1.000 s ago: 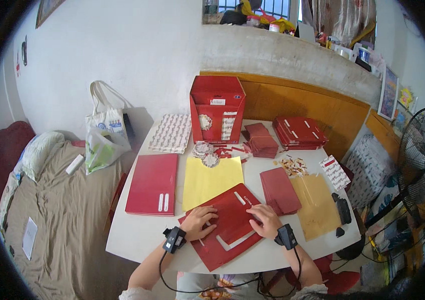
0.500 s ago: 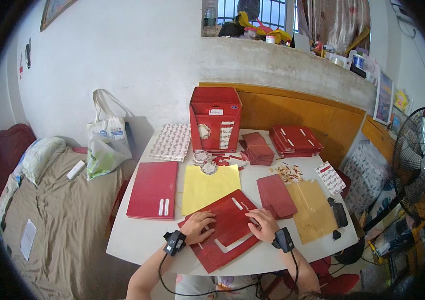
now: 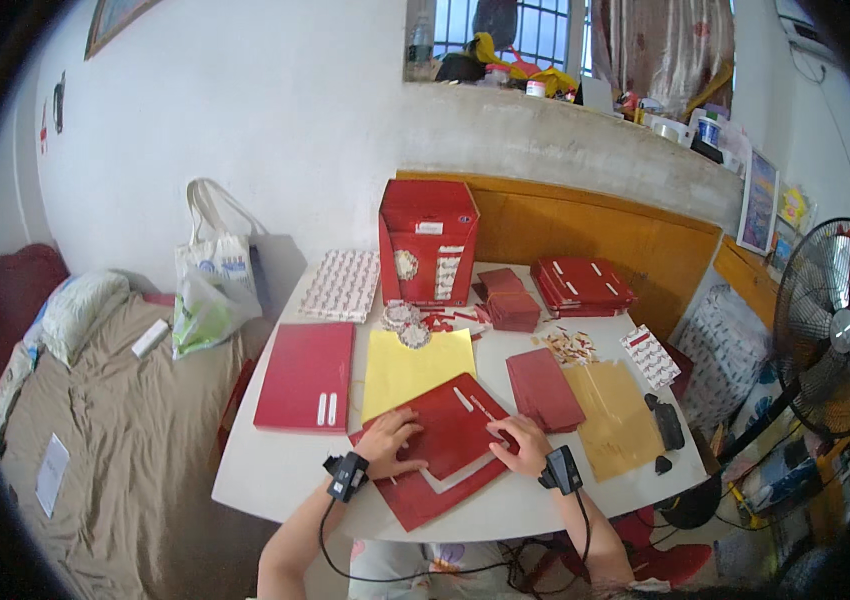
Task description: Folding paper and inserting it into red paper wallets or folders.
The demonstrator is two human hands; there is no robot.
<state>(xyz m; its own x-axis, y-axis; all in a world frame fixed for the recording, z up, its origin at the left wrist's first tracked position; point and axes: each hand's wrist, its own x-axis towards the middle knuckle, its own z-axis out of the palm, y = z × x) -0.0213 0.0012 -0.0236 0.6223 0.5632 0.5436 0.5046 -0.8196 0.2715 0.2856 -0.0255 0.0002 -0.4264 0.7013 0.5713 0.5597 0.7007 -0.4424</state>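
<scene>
From my remote station I inspect the white table [image 3: 255,475], the largest item and the support for all the work. The tall red box [image 3: 429,262] stands upright at the back, presumably to leave the near area free. The red card piece [image 3: 453,425] lies at the near edge, turned diagonally, its upper left part covering the lower edge of the yellow sheet [image 3: 415,365]; I judge the spot chosen for easy reach of both arms. The flat red stack [image 3: 302,365] sits apart on the left, and the tan sheet [image 3: 617,420] and a smaller red stack [image 3: 543,390] on the right, seemingly to keep them from under the hands.

The left hand [image 3: 386,442] rests palm down on the card's left side, fingers loosely spread, thumb reaching inward; I read this as steadying. The right hand [image 3: 522,445] touches the right edge with bent fingers; I cannot tell whether thumb and forefinger pinch it. Small scraps [image 3: 567,347] lie in a heap farther back.

As to condition, the card is deep red and appears flat, with a panel set over a lower portion. A pale L-shaped band runs along the panel's near corner; opening or printing, I cannot determine. A short pale slot marks the far end.
</scene>
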